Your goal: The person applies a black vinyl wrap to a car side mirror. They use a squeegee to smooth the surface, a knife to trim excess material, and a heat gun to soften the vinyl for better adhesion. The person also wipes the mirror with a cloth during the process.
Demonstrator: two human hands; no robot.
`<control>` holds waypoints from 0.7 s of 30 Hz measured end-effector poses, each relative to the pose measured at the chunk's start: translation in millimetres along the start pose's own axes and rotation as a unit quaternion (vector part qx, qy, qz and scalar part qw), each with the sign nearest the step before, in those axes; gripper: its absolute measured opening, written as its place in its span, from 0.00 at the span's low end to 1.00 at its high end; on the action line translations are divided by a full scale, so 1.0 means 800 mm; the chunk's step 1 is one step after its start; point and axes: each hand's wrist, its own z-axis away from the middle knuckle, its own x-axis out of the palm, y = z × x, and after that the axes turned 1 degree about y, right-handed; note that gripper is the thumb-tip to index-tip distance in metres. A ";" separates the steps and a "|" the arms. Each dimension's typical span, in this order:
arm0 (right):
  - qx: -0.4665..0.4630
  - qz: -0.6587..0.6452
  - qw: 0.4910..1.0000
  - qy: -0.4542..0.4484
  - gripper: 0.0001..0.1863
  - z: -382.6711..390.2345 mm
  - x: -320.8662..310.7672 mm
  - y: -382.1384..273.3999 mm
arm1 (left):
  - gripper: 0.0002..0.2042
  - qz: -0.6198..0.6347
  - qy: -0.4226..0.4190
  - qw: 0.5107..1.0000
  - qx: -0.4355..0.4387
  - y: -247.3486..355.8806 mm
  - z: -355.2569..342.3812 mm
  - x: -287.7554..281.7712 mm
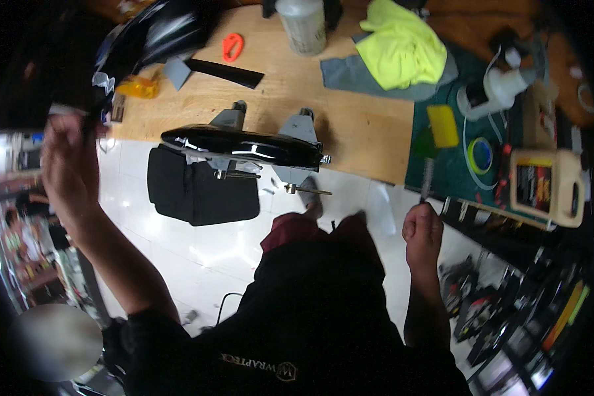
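Note:
A glossy black, elongated curved part (244, 146) rests across grey brackets with metal fittings at the near edge of the wooden table (369, 142). My left hand (71, 168) is raised at the far left, away from that part. Its fingers are curled and blurred by motion; a dark shape and a pale one show at the fingertips, too unclear to name. On the right, just off the table edge, my right hand (423, 232) is closed around a slim silver tool (428, 179), which points away from me.
Across the table lie a black strip (228, 72), an orange-red cutter (232, 47), a spray bottle (303, 30) and a yellow cloth (406, 49). A green mat (445, 168) carries a yellow squeegee card (443, 126), tape roll (480, 156) and beige jug (549, 185). A black seat (208, 195) stands below.

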 end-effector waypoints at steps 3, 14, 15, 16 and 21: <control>-0.031 0.018 0.998 -0.054 0.17 -0.042 -0.013 -0.010 | 0.10 0.019 0.247 0.960 -0.132 -0.015 0.202 -0.012; -0.372 0.519 0.764 -0.095 0.21 -0.187 0.058 0.013 | 0.10 -0.245 0.205 0.752 -0.576 -0.242 0.753 0.292; -0.392 0.529 0.747 -0.091 0.21 -0.193 0.062 0.014 | 0.10 -0.198 0.259 0.721 -0.612 -0.238 0.736 0.315; -0.410 0.538 0.731 -0.088 0.21 -0.200 0.066 0.017 | 0.10 -0.152 0.308 0.682 -0.646 -0.229 0.720 0.334; -0.419 0.586 0.691 -0.057 0.19 -0.241 0.072 0.051 | 0.06 -0.068 0.382 0.646 -0.657 -0.255 0.728 0.345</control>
